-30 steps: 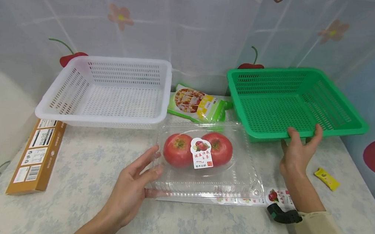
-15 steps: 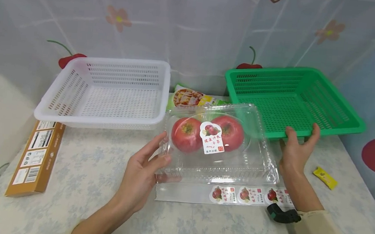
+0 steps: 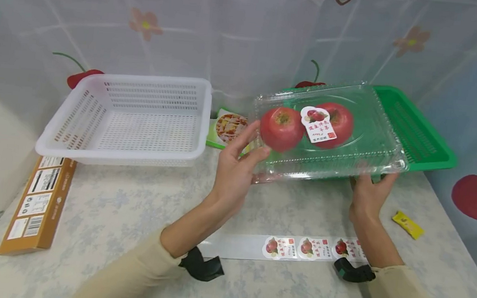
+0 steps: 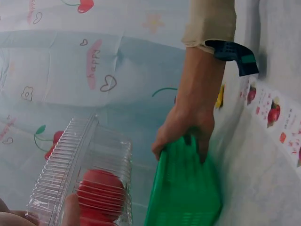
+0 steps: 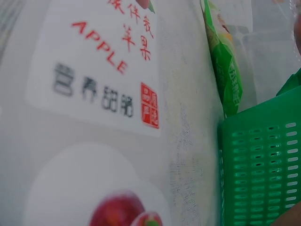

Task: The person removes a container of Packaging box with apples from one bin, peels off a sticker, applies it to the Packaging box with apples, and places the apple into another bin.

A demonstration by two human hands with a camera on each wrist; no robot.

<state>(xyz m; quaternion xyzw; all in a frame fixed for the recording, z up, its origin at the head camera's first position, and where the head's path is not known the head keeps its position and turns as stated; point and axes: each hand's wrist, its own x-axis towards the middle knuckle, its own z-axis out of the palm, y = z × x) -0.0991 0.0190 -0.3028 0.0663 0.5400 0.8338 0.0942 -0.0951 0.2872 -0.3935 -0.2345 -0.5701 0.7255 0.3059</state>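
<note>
Tilted over the green basket (image 3: pixel 437 162), a clear plastic clamshell box (image 3: pixel 374 128) is held at its left end by my left hand (image 3: pixel 233 179), thumb on top. Inside are two red apples (image 3: pixel 282 130), and a white apple label (image 3: pixel 320 126) is stuck on the lid. My right hand (image 3: pixel 368 196) grips the basket's front rim, partly covered by the box in the head view. The left wrist view shows the right hand's fingers (image 4: pixel 162 141) over the basket's edge. In the right wrist view the basket's slotted wall (image 5: pixel 258 160) stands beside a close-up printed label (image 5: pixel 101 89).
A white basket (image 3: pixel 124 159) stands at the left, with an orange-brown box (image 3: pixel 39 205) before it. Between the baskets lies a green snack bag (image 3: pixel 228 128). A strip of apple stickers (image 3: pixel 234 246) lies in front, and a small yellow packet (image 3: pixel 408 224) at the right.
My left hand has lifted the clamshell box up and to the right, from the table's middle to over the green basket. The sticker strip is uncovered. My right hand stays on the basket rim.
</note>
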